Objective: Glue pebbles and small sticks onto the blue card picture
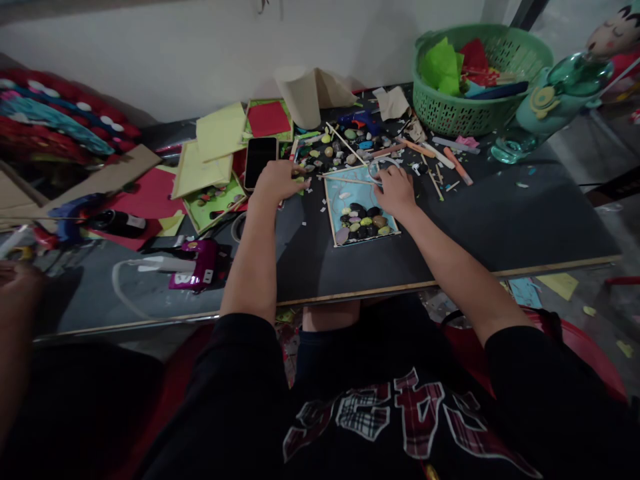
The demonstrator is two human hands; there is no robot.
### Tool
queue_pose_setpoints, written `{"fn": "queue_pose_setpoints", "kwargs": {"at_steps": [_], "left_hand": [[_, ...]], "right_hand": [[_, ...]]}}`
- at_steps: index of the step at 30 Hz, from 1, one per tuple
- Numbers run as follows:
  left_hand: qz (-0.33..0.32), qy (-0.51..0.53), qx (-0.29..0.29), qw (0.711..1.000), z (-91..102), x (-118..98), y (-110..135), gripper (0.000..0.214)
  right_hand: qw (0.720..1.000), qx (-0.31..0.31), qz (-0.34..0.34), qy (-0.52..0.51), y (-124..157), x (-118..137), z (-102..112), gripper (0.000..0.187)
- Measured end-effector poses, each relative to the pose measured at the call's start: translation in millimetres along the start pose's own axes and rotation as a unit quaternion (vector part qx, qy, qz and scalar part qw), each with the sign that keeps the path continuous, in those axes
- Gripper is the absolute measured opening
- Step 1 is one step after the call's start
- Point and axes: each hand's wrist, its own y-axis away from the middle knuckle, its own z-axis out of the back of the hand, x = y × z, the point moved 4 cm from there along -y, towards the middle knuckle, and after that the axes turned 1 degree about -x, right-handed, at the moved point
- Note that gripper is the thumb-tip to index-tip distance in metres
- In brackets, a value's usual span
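Observation:
A light blue board (334, 200) with a wooden border lies on the dark table (500, 220), with several coloured pebbles (363, 222) stuck along its lower part. My right hand (395, 188) rests on the board's upper right corner, fingers curled near a clear ring-like object; what it grips is unclear. My left hand (277, 179) lies palm down on the table to the left of the board, fingers spread toward a pile of loose painted pebbles (340, 148). A thin wooden stick (345, 179) lies between the two hands.
A black phone (260, 160) lies beside my left hand. Yellow, red and green paper sheets (210, 160) spread to the left, with a pink device (197, 265) near the front edge. A green basket (475, 77), a teal bottle (555, 100) and a blue glue gun (360, 121) stand behind. Another person's hand (15, 280) shows at far left.

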Motion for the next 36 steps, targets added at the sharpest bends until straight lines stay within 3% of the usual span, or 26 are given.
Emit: {"fn": "queue_pose_setpoints", "kwargs": {"at_steps": [4,10,22,25,27,29,31,36], "left_hand": [[0.009,-0.031,0.012,0.999,-0.9,-1,6,0.042],[0.094,-0.120,0.018,0.988,8.5,-12,19,0.052],[0.105,-0.091,-0.005,0.990,8.2,-16,22,0.034],[0.097,-0.096,-0.015,0.990,11.3,-19,24,0.034],[0.084,-0.082,-0.055,0.992,14.0,-25,28,0.036],[0.052,-0.043,-0.111,0.992,15.2,-39,37,0.036],[0.005,0.009,-0.138,0.990,11.1,-59,48,0.037],[-0.079,0.034,-0.155,0.984,-14.7,-97,66,0.043]], "right_hand": [[1.000,0.000,-0.001,0.005,0,0,1,0.028],[1.000,0.004,0.000,0.005,1,1,2,0.029],[1.000,-0.001,0.002,0.010,-1,-1,-3,0.030],[1.000,-0.019,-0.006,0.017,2,3,4,0.031],[0.999,-0.051,0.001,0.009,7,10,14,0.034],[0.997,-0.066,0.032,-0.037,12,20,22,0.037],[0.986,-0.034,0.072,-0.148,15,31,20,0.042],[0.880,0.083,0.091,-0.458,10,37,-15,0.065]]}}
